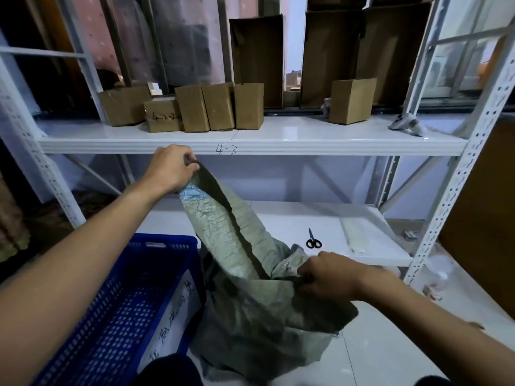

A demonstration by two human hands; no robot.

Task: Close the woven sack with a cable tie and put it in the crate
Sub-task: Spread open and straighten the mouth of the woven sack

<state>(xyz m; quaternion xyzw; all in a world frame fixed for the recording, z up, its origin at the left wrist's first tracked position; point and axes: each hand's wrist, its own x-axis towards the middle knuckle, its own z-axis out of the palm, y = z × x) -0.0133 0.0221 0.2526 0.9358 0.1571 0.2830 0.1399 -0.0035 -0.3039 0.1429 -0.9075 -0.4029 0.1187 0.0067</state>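
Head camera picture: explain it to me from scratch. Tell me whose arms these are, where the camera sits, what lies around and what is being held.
There is no machine here. A person wears a wide-angle camera on the head, so you look forward and down along their own bare arms.

The left hand lifts one edge of a grey-green woven sack high, and the right hand grips the sack's edge lower down, so its mouth is not yet tied. No cable tie is on it.

Beside the sack, on the left, stands an empty blue crate with a paper label.

Ahead is a white metal rack. Its lower shelf holds black scissors and a pale flat packet I cannot identify. The upper shelf carries cardboard boxes.
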